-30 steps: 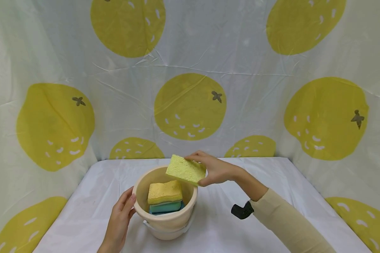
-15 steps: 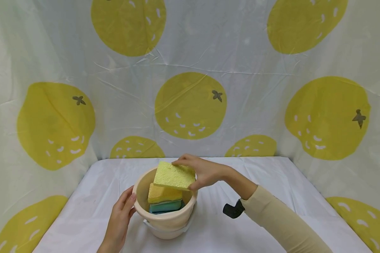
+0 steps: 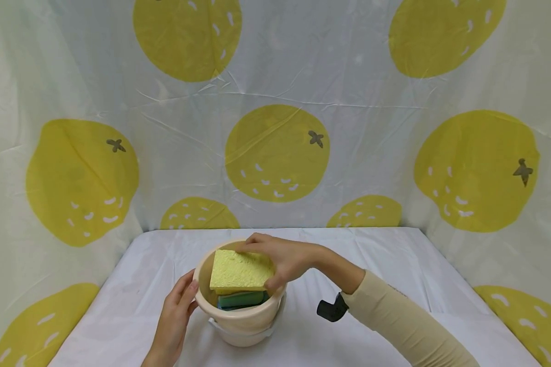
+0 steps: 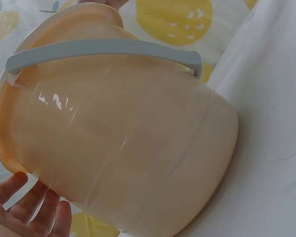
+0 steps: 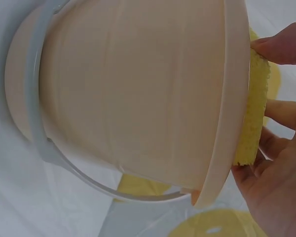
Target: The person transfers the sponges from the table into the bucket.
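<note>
A light yellow sponge (image 3: 241,270) is held by my right hand (image 3: 282,257) in the mouth of a cream bucket (image 3: 245,318). Thumb and fingers pinch the sponge at its edges in the right wrist view, where the yellow sponge (image 5: 254,108) shows just past the bucket's rim. Under it lies a green sponge (image 3: 242,298); a darker blue edge shows below that, and the deeper yellow sponge is mostly covered. My left hand (image 3: 174,316) grips the bucket's left rim. In the left wrist view its fingers (image 4: 48,205) lie against the outer wall below the rim.
The pale grey bucket handle (image 3: 243,334) hangs down across the front. A white cloth (image 3: 358,331) covers the table. Behind stands a pale curtain (image 3: 367,153) printed with big yellow lemons. A black wrist mount (image 3: 332,308) sticks out from the right sleeve (image 3: 395,316).
My right hand has carried the light yellow sponge left and down from above the rim into the bucket's mouth, over the deeper yellow sponge. The left hand and bucket stay put.
</note>
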`<state>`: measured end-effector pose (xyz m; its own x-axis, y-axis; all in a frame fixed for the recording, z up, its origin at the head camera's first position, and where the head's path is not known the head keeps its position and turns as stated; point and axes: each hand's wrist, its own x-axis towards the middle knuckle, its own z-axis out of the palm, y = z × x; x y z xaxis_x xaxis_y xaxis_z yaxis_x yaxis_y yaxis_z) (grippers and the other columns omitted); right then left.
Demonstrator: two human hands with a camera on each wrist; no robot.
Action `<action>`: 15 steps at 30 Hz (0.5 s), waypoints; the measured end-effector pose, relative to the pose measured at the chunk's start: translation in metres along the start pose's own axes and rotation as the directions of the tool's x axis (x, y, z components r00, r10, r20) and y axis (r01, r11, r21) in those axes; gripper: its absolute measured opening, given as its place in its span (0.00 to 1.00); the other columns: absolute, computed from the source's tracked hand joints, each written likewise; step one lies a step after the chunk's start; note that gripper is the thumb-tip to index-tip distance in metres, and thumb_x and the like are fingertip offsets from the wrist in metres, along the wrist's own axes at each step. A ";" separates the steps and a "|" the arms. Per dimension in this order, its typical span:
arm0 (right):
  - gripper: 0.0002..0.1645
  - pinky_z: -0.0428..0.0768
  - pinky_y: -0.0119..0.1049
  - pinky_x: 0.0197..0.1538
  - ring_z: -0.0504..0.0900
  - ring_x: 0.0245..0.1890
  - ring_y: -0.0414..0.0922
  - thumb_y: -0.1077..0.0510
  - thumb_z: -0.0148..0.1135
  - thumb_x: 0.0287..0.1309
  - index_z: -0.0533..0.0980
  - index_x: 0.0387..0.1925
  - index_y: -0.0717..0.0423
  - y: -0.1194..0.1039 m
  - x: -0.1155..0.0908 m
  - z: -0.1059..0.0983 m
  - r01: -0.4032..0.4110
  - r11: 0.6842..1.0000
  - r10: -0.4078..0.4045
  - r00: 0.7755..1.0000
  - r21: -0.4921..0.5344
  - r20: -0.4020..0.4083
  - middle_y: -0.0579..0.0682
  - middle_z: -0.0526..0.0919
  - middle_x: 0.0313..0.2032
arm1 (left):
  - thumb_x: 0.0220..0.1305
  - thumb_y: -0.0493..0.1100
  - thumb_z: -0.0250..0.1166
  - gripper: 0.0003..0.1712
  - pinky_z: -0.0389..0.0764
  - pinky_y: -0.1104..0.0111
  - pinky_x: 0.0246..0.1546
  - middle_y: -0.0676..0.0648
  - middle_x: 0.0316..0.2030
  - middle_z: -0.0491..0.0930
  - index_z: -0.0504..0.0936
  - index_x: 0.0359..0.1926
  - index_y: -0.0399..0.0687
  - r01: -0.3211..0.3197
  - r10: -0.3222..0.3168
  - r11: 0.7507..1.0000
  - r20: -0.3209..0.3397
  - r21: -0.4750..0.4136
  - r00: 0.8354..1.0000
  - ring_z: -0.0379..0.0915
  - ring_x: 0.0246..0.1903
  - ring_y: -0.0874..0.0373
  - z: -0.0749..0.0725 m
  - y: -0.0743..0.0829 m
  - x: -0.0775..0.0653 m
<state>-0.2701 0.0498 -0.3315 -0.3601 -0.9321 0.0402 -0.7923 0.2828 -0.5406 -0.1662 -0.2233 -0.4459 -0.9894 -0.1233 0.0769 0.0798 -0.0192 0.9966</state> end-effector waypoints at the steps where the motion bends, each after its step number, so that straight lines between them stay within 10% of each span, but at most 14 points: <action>1: 0.59 0.68 0.37 0.65 0.66 0.62 0.40 0.56 0.69 0.40 0.61 0.79 0.52 -0.001 0.000 0.000 -0.003 1.000 0.003 1.000 -0.001 0.007 0.47 0.65 0.63 | 0.82 0.56 0.53 0.32 0.75 0.75 0.55 0.45 0.70 0.66 0.66 0.74 0.41 0.001 -0.001 1.000 0.001 0.001 1.000 0.66 0.63 0.63 0.000 0.000 0.000; 15: 0.57 0.67 0.35 0.66 0.65 0.64 0.40 0.58 0.68 0.42 0.61 0.78 0.55 -0.005 0.003 0.002 0.005 0.999 -0.004 1.000 -0.042 0.031 0.50 0.64 0.65 | 0.82 0.55 0.54 0.31 0.75 0.74 0.55 0.45 0.69 0.67 0.67 0.74 0.41 -0.015 0.015 1.000 -0.010 0.003 1.000 0.68 0.63 0.63 0.000 0.000 0.001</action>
<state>-0.2660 0.0452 -0.3303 -0.3415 -0.9397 0.0165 -0.8141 0.2870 -0.5049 -0.1668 -0.2232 -0.4460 -0.9868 -0.1335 0.0920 0.0948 -0.0146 0.9954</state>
